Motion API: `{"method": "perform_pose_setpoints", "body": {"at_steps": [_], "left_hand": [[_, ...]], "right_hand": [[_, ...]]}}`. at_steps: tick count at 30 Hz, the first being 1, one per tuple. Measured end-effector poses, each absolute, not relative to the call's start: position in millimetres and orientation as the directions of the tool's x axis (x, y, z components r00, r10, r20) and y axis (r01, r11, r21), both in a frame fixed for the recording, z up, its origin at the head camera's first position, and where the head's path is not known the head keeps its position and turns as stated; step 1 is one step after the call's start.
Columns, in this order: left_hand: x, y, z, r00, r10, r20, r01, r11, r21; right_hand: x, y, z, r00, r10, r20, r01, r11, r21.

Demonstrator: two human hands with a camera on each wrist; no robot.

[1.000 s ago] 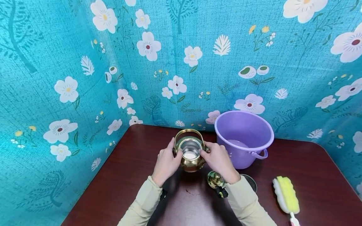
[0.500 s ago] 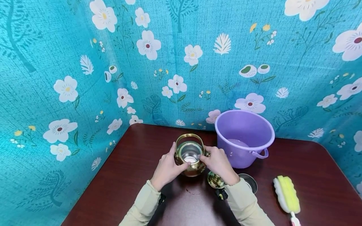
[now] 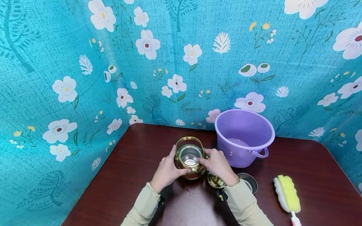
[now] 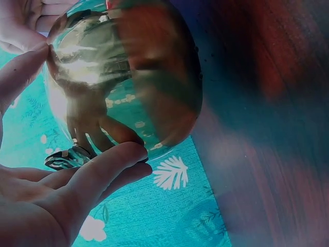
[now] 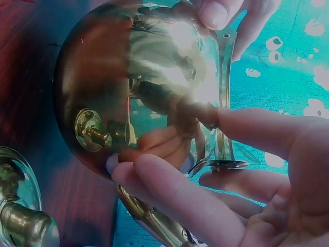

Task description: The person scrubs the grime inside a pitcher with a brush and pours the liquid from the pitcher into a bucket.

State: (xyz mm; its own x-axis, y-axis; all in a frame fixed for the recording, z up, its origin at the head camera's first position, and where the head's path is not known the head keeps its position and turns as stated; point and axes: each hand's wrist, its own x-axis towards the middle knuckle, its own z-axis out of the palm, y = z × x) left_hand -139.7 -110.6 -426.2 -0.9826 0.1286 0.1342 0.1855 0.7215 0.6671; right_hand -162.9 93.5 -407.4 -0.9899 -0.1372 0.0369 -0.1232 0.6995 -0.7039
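Note:
A shiny gold kettle (image 3: 192, 174), its lid off and steel inside showing, is held between my two hands at the middle of the table. My left hand (image 3: 167, 171) grips its left side, thumb across the front of the body. On the other side my right hand (image 3: 217, 164) holds it, thumb at the rim of the opening and fingers spread along the body near the spout (image 5: 149, 216). The arched handle (image 3: 189, 138) stands up behind the opening. Whether the base touches the table cannot be told. Partly under my right wrist lies the gold lid (image 3: 215, 181).
A purple bucket (image 3: 236, 158) stands at the back, right of the kettle. Behind my right forearm is a round metal dish (image 3: 252, 182), partly covered. A yellow and white sponge brush (image 3: 288, 194) lies at the right. Blue flowered cloth (image 3: 169, 62) hangs behind the dark red table (image 3: 135, 157).
The kettle has come down and slightly nearer to me, held by both hands. My left thumb has slid from the rim down onto the front of the body.

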Motion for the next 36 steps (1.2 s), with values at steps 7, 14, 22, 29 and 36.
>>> {"method": "perform_pose_setpoints", "body": {"at_steps": [7, 14, 22, 29, 36], "left_hand": [[-140, -111, -430, -0.983, 0.125, 0.132, 0.182, 0.726, 0.664], [-141, -111, -433, -0.984, 0.12, 0.128, 0.175, 0.739, 0.651], [-138, -113, -435, -0.985, 0.129, 0.111, 0.17, 0.735, 0.656], [-137, -115, -437, -0.987, 0.131, 0.095, 0.161, 0.739, 0.654], [-138, -116, -438, -0.988, 0.127, 0.088, 0.153, 0.742, 0.652]], "right_hand": [[-163, 93, -411, -0.989, -0.144, 0.019, -0.115, 0.696, -0.709], [-163, 92, -414, -0.989, -0.149, -0.011, -0.097, 0.693, -0.714], [-162, 90, -417, -0.985, -0.17, -0.015, -0.108, 0.686, -0.719], [-162, 89, -419, -0.982, -0.188, -0.018, -0.117, 0.684, -0.72], [-163, 86, -422, -0.981, -0.192, -0.014, -0.126, 0.692, -0.711]]}}
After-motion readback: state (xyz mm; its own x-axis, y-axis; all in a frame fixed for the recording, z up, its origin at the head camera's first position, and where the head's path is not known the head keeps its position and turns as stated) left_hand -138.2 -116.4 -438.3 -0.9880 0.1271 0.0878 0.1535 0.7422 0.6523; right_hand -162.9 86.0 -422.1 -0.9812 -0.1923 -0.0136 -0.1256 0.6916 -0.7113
